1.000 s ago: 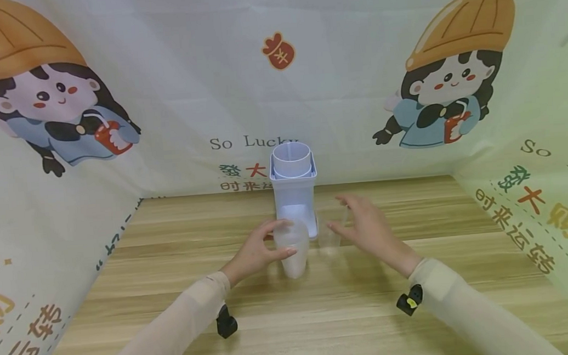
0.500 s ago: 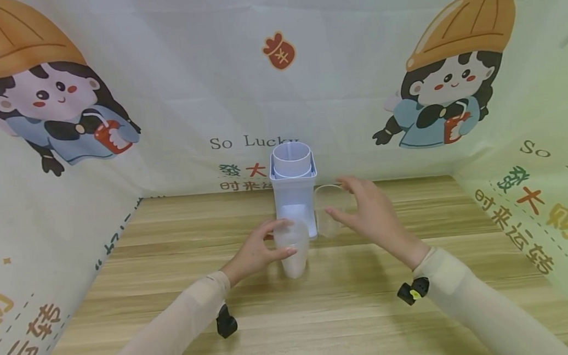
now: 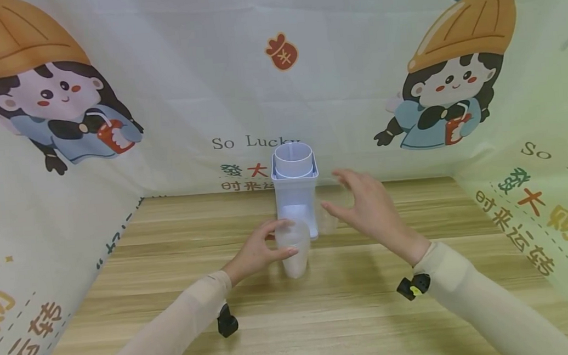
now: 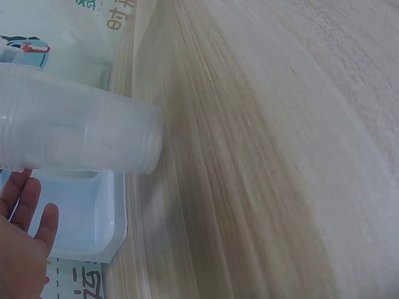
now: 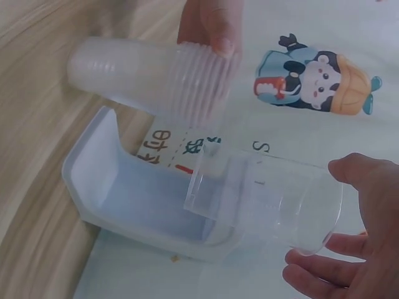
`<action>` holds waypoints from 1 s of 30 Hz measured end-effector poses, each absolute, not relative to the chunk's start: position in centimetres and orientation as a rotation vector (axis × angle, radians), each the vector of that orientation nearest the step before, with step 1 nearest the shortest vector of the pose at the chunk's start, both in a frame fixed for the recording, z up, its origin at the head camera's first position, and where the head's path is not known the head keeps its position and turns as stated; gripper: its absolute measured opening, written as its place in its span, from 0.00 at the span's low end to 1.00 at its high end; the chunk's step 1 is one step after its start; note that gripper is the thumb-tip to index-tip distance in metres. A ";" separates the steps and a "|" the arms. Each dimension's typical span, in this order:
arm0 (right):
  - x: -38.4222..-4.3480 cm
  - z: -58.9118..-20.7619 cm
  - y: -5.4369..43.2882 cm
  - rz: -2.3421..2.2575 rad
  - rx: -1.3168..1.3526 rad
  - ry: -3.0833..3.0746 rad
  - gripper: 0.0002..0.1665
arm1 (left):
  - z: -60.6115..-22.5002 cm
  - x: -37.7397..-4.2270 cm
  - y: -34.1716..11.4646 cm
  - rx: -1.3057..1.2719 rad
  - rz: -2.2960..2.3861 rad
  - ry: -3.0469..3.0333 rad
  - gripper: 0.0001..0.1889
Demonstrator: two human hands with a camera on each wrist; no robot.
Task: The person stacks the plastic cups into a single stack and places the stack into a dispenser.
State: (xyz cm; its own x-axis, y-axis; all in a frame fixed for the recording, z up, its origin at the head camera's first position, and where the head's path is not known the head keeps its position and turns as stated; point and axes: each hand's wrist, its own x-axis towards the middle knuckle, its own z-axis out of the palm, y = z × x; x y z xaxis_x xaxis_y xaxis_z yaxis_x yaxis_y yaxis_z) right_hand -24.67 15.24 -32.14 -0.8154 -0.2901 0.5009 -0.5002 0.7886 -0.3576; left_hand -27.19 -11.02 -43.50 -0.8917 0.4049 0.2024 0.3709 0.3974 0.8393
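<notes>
Near the middle of the table my left hand [image 3: 254, 254] holds a stack of nested translucent plastic cups [image 3: 295, 262], thumb and fingers around the rims. In the left wrist view the stack [image 4: 81, 128] hides part of that hand. My right hand [image 3: 367, 210] pinches a clear plastic cylinder [image 5: 268, 199] by its wide end, thumb on one side and fingers on the other. Whether the cylinder touches the table cannot be told. Just behind the cups stands a pale blue-white holder [image 3: 295, 193], with a round ring at its top and a recessed front.
The wood-grain table [image 3: 295, 331] reaches to a printed cloth backdrop [image 3: 347, 85], which also covers both sides. The holder's base lip [image 5: 93, 180] lies close to the cups and the cylinder. Black cameras [image 3: 227, 321] hang at both wrists.
My right hand has carried the clear cylinder up and back, alongside the holder, with a slight further shift lately. The left hand and the cup stack have stayed in place.
</notes>
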 end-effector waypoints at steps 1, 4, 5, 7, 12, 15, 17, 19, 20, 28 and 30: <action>-24.6 -32.0 15.2 0.681 0.600 -2.542 0.40 | -43.5 -27.2 -11.0 0.721 1.544 2.597 0.31; -24.6 -31.5 14.7 0.688 0.627 -2.503 0.40 | -43.5 -27.2 -11.1 0.714 1.543 2.592 0.32; -24.5 -31.3 14.6 0.696 0.639 -2.492 0.40 | -43.5 -27.2 -11.1 0.712 1.544 2.591 0.32; -24.4 -30.9 14.2 0.710 0.671 -2.469 0.39 | -43.6 -27.2 -11.1 0.709 1.545 2.589 0.32; -24.3 -30.7 13.1 0.761 0.745 -2.433 0.37 | -43.7 -27.3 -11.1 0.720 1.551 2.592 0.32; -24.3 -30.8 12.5 0.783 0.772 -2.427 0.37 | -43.7 -27.3 -11.1 0.716 1.541 2.600 0.33; -24.2 -30.9 12.0 0.788 0.792 -2.427 0.37 | -43.6 -27.3 -11.1 0.712 1.530 2.606 0.35; -24.2 -31.1 11.7 0.787 0.805 -2.436 0.37 | -43.5 -27.3 -11.1 0.704 1.518 2.612 0.36; -24.2 -31.3 11.5 0.783 0.812 -2.437 0.37 | -43.5 -27.2 -11.1 0.702 1.519 2.610 0.37; -24.3 -32.4 10.5 0.755 0.852 -2.417 0.35 | -43.6 -27.2 -11.1 0.738 1.555 2.597 0.35; -24.3 -32.7 10.3 0.741 0.857 -2.425 0.36 | -43.6 -27.2 -11.1 0.744 1.551 2.605 0.34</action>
